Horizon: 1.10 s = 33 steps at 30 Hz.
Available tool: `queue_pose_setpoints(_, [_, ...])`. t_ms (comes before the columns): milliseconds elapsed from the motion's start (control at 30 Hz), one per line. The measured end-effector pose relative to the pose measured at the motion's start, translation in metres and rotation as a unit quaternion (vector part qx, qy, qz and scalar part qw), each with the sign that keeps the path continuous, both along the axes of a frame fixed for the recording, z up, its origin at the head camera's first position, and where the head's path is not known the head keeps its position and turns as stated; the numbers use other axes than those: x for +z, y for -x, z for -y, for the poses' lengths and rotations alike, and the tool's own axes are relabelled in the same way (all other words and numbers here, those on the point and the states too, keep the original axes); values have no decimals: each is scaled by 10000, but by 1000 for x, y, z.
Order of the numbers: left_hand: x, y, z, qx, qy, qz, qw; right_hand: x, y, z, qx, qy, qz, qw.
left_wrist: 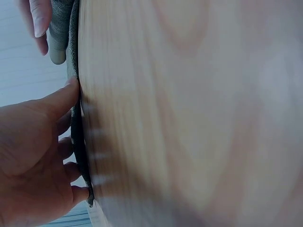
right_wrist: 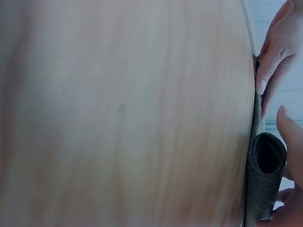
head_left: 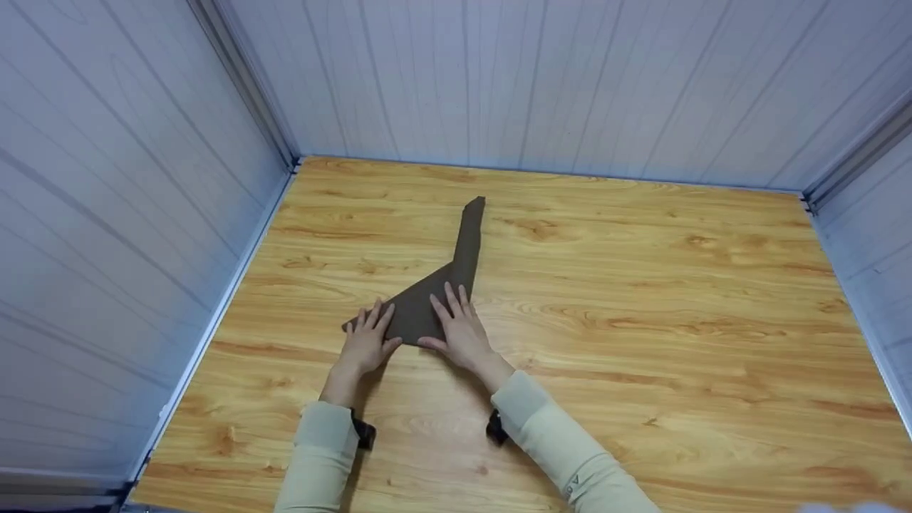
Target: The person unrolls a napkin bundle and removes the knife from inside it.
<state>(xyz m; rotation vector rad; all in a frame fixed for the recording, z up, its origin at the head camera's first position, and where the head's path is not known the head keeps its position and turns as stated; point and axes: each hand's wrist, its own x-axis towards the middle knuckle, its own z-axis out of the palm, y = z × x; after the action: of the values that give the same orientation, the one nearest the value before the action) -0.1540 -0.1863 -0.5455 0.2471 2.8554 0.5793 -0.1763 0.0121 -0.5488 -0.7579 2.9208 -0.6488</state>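
Observation:
A dark brown cloth (head_left: 424, 303) lies folded on the wood-grain table, with a flat triangular part near me. Its long narrow strip (head_left: 468, 239) reaches toward the back wall. In the right wrist view, one edge shows as a rolled tube (right_wrist: 268, 161) with a hollow end. My left hand (head_left: 365, 347) rests on the cloth's left corner, fingers extended. On its right part, beside the base of the strip, my right hand (head_left: 464, 336) rests with fingers spread. The left wrist view shows the left fingertips along the thin cloth edge (left_wrist: 78, 137); fabric under both palms is hidden.
White panelled walls stand at the left (head_left: 128, 178), back (head_left: 556, 85) and right (head_left: 876, 214) of the table (head_left: 677, 320). Both forearms wear light sleeves, with a dark device (head_left: 363, 432) under the left wrist and another (head_left: 496, 428) under the right.

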Motion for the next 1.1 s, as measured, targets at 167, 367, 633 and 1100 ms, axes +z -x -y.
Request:
queue_pose_setpoints(167, [-1, -1, 0, 12, -6, 10, 10000, -2, -1, 0, -30, -152, -101, 9998])
queue_pose_setpoints(367, [-1, -2, 0, -16, 19, -18, 10000, -4, -2, -3, 33, -224, -176, 9996])
queue_pose_setpoints(633, [1, -2, 0, 4, 15, -70, 10000, -4, -2, -8, 35, -319, -223, 9992])
queue_pose_setpoints(1100, [2, -1, -1, -18, 31, 48, 10000, 0, -2, -18, 40, -436, -82, 9990])
